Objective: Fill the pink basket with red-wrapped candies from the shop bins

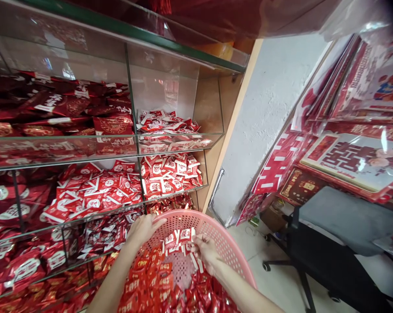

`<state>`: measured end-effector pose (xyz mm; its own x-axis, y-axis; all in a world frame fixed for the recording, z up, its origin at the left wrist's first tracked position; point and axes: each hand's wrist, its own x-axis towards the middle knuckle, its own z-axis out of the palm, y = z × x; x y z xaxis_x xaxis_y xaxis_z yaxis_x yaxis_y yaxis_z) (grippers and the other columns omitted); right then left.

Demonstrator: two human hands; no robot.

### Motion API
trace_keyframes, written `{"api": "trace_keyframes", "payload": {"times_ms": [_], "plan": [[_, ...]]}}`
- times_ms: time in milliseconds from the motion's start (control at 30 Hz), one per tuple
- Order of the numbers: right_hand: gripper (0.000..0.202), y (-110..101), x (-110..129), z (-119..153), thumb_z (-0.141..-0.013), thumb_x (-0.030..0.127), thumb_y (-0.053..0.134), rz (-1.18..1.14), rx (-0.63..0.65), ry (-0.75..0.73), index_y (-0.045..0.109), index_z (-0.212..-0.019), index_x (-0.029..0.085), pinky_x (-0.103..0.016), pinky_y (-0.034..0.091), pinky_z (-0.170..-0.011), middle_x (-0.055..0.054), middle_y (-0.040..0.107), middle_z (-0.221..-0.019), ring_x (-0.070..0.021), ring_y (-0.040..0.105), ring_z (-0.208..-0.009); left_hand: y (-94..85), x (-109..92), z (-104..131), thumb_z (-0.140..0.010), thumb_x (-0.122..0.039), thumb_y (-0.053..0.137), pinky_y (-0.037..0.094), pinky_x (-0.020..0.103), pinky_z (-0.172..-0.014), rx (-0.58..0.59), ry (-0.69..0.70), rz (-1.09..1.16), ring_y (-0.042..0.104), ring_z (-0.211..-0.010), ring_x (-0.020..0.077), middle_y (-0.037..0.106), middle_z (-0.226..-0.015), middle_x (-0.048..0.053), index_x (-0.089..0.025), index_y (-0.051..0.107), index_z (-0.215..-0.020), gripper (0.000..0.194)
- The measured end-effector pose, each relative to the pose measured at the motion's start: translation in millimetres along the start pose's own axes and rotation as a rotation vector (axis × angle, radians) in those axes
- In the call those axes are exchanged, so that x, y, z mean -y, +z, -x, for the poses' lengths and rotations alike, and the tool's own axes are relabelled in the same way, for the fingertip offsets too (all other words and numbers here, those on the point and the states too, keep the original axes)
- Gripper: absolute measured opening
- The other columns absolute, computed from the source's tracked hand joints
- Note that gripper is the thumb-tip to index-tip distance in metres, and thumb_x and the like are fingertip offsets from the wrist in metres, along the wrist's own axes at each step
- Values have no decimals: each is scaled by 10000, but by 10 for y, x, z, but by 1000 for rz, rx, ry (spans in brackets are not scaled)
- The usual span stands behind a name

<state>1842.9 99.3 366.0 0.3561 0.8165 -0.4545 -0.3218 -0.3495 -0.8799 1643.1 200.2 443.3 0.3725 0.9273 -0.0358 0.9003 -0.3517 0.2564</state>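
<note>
A round pink perforated basket (pixel 229 248) holds red packets (pixel 144 278), darker red packets (pixel 203 293) and small red-and-white packets (pixel 170 240). My left hand (pixel 143 229) lies over the basket's left rim near the shelf, its fingers wrapped on the rim and the thumb pointing right. Inside the basket, toward its right side, my right hand (pixel 205 251) has its fingers closed on a red-and-white packet (pixel 186 234). More white-edged packets lie just below and left of those fingers.
Glass shelves (pixel 170 150) with piled red packets (pixel 172 171) stand ahead and left, close to the basket's far rim. A black office chair (pixel 327 261) is at the right, below wrapped red decorations (pixel 356 161) by the white wall (pixel 264 113).
</note>
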Motion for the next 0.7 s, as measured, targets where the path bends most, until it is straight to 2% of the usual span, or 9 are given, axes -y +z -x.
{"api": "trace_keyframes", "payload": {"times_ms": [133, 233, 333, 600, 700], "plan": [[179, -28, 19, -9, -692, 308, 551, 130, -12, -67, 435, -624, 190, -167, 216, -309, 46, 583, -488, -49, 391, -286, -1, -4, -2, -789, -687, 240, 396, 275, -641, 6, -9, 2, 644, -816, 243, 693, -827, 105, -202, 619, -797, 615], [190, -33, 16, -27, -717, 316, 517, 237, -3, -108, 441, -596, 190, -177, 219, -320, 54, 536, -405, -54, 354, -273, -4, -9, -6, -787, -687, 250, 401, 275, -648, 15, -27, 6, 646, -828, 245, 696, -825, 108, -201, 627, -799, 615], [211, -23, 5, -46, -713, 340, 527, 288, -15, -71, 442, -585, 195, -183, 237, -330, 55, 503, -365, -68, 362, -282, -3, -10, -9, -792, -676, 256, 404, 276, -653, 16, -22, 4, 647, -823, 243, 697, -834, 110, -198, 630, -809, 607], [204, 0, 36, -2, -733, 308, 489, 117, -111, -80, 400, -579, 210, -179, 227, -331, 34, 532, -397, -64, 361, -296, -29, -26, 26, -786, -694, 228, 398, 282, -648, 11, -19, 4, 638, -802, 246, 690, -816, 107, -209, 625, -808, 628], [221, -5, 20, -7, -723, 341, 517, 144, -126, -110, 407, -581, 211, -186, 258, -335, 37, 522, -383, -72, 372, -293, -35, -33, 30, -785, -694, 231, 395, 275, -647, 9, -24, 6, 635, -810, 241, 689, -832, 110, -206, 628, -811, 630]]}}
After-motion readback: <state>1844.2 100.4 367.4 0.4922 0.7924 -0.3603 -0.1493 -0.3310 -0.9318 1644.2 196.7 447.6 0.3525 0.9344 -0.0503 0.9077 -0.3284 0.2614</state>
